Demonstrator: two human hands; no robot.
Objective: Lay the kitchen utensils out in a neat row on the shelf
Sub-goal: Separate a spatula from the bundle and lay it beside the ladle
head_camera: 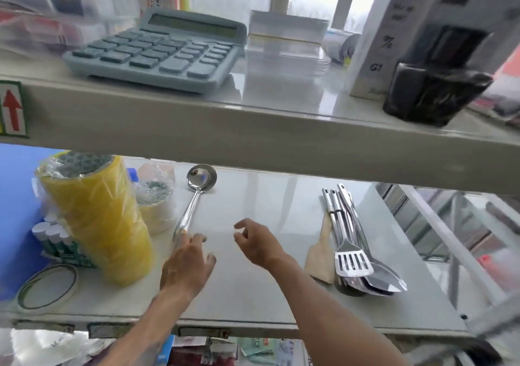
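Lower shelf (pixel 253 303), pale grey, glossy top. Steel ladle (pixel 194 197) lay at left-centre, bowl toward the back, handle running forward w/ a slight lean to the left. Left hand (pixel 187 267) rested palm-down at the near end of the ladle handle; fingertips touched or just overlapped the handle tip, fingers spread, not wrapped round it. Could not tell if there was any real pinch on it.

Right hand (pixel 259 244) hovered over bare shelf between ladle and the utensil pile, fingers loosely curled & apart, nothing in it.

Right side of shelf: utensils bunched together, handles pointing back, heads toward the front edge. Slotted steel turner (pixel 351 261) on top; under/beside it other steel utensils (pixel 385 278) stacked & overlapping, exact count unclear. Wooden spatula (pixel 320 256) lay just left of the pile, touching or nearly touching it. Pile well apart from the ladle.

Left end of shelf: stack of yellow tape rolls (pixel 98 225) in clear wrap, standing; smaller pale roll (pixel 157 205) behind it, just beside the ladle handle; thin tape ring (pixel 47 285) flat near the front edge.

Upper shelf (pixel 197 118): blue-grey calculator (pixel 157 50), white box (pixel 394 28), black-wrapped block (pixel 433 92). Red arrow sticker (pixel 12 109) on the upper shelf's front face, at left.
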